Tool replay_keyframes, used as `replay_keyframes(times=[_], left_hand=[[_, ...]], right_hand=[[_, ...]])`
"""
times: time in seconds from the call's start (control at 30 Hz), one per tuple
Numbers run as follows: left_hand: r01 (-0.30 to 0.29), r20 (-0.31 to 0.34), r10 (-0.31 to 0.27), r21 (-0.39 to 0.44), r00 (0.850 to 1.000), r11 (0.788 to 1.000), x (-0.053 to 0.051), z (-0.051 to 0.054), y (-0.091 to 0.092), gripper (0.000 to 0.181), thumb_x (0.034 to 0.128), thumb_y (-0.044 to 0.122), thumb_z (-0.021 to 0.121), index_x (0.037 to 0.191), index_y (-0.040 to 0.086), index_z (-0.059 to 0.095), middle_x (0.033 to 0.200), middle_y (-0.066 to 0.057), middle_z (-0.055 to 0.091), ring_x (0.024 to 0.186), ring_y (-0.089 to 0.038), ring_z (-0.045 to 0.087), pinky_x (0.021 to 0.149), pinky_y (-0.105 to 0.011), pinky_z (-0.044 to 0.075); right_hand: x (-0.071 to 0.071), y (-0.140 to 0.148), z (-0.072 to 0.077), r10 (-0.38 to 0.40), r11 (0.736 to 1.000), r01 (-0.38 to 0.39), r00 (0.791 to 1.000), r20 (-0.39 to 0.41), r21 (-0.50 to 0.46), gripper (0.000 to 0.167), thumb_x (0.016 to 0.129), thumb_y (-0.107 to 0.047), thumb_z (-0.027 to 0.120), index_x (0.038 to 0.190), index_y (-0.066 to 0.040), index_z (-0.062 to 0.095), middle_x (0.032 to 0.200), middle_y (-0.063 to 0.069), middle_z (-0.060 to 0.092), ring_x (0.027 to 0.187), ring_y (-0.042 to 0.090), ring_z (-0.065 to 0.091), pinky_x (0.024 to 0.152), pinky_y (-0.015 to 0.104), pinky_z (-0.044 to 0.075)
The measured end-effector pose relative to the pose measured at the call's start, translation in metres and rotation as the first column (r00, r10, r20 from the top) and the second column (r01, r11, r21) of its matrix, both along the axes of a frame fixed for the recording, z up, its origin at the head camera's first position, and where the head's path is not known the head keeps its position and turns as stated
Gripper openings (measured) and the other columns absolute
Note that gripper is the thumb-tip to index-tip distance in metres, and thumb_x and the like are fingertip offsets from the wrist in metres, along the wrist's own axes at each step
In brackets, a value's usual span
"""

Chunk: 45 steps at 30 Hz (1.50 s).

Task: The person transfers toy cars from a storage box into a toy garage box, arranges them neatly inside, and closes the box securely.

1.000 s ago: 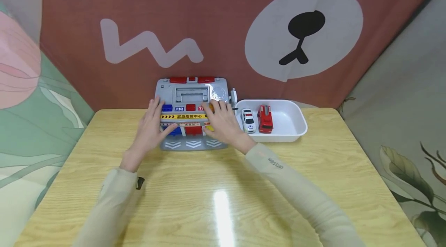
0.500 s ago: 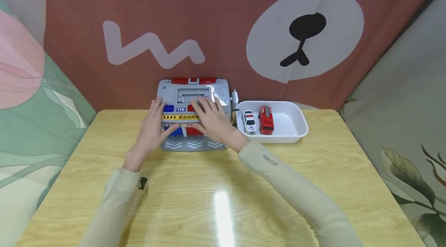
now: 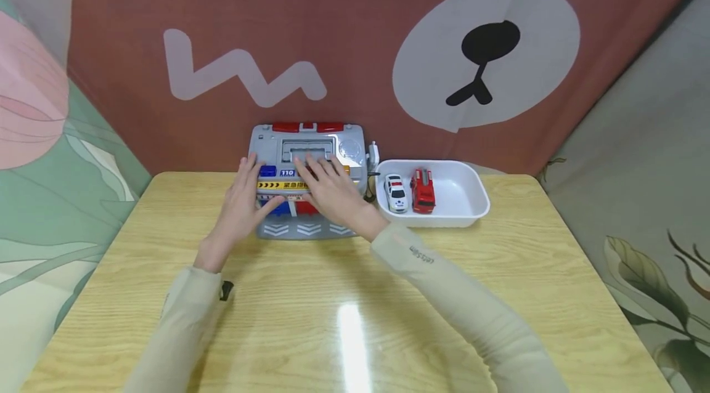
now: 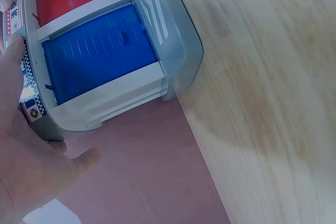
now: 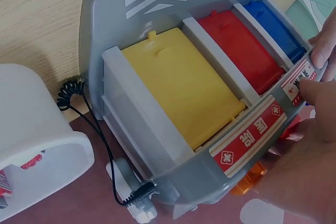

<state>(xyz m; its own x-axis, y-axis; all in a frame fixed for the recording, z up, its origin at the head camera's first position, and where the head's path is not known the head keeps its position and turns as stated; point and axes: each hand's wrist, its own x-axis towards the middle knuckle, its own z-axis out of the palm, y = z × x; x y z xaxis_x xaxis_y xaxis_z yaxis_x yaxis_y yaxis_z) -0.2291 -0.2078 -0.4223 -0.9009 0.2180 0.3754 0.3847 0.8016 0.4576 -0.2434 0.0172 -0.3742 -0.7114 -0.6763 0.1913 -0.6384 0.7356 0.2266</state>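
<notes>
A grey toy garage (image 3: 310, 231) stands at the table's back edge, with blue, red and yellow doors, the blue door (image 4: 100, 51) and the yellow door (image 5: 184, 85) both closed. The left hand (image 3: 237, 208) rests on its left side, fingers along the top edge and thumb across the front. Over the middle of the roof lies the right hand (image 3: 335, 196), fingers spread and nearly straight near the recessed handle (image 3: 307, 148), hiding part of the yellow label strip. In the right wrist view, the right hand (image 5: 304, 166) touches the roof's front edge.
Right of the garage is a white tray (image 3: 471, 218) holding a white toy car (image 3: 396, 193) and a red fire truck (image 3: 423, 191). A white handset (image 3: 373, 153) with a black coiled cord (image 5: 68, 94) hangs on the garage's right side. A patterned curtain (image 3: 233, 134) stands behind the table.
The right hand has slid left across the garage roof, from the right-side lights to the middle, uncovering the orange light. The left hand has stayed in place.
</notes>
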Motion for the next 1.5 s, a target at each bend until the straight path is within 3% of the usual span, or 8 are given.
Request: replay_keyframes(times=[0.43,1.0,1.3,1.5], left_hand=[[0.005,0.02,-0.005,-0.016,1.0,1.0,-0.002,0.001,0.002,0.089,0.0885,0.044,0.068,0.152,0.002,0.021,0.161,-0.011,0.005,0.146,-0.032,0.001,0.102,-0.071,0.021],[0.014,-0.003,-0.014,-0.015,1.0,1.0,-0.008,0.006,0.002,0.089,0.0894,0.046,0.066,0.153,0.003,0.021,0.161,-0.011,0.004,0.146,-0.032,0.0,0.103,-0.071,0.02],[0.008,-0.013,-0.008,-0.011,1.0,1.0,0.001,-0.002,-0.003,0.088,0.0893,0.043,0.067,0.152,0.0,0.022,0.161,-0.014,0.006,0.146,-0.035,0.002,0.102,-0.071,0.022],[0.012,-0.03,-0.012,0.005,0.999,1.0,0.0,-0.002,-0.001,0.087,0.0894,0.042,0.067,0.151,0.0,0.023,0.16,-0.015,0.007,0.146,-0.035,0.003,0.101,-0.072,0.022]], right_hand=[[0.0,0.001,0.009,-0.024,0.999,0.021,0.997,0.075,0.045,0.069,0.102,-0.043,0.044,0.156,-0.012,0.014,0.154,0.011,0.031,0.139,0.029,0.033,0.115,0.047,0.018],[-0.007,0.003,0.007,-0.012,1.0,0.012,1.0,0.015,-0.005,0.069,0.1,-0.043,0.047,0.155,-0.013,0.019,0.152,0.01,0.035,0.137,0.028,0.035,0.114,0.045,0.021],[-0.002,-0.002,-0.002,0.011,1.0,-0.011,1.0,0.014,-0.016,0.072,0.1,-0.043,0.048,0.155,-0.01,0.016,0.153,0.012,0.034,0.137,0.028,0.034,0.114,0.046,0.021],[-0.003,0.002,-0.005,0.025,0.999,-0.025,1.0,-0.005,-0.036,0.072,0.1,-0.043,0.047,0.155,-0.01,0.016,0.153,0.012,0.032,0.137,0.028,0.033,0.115,0.045,0.019]])
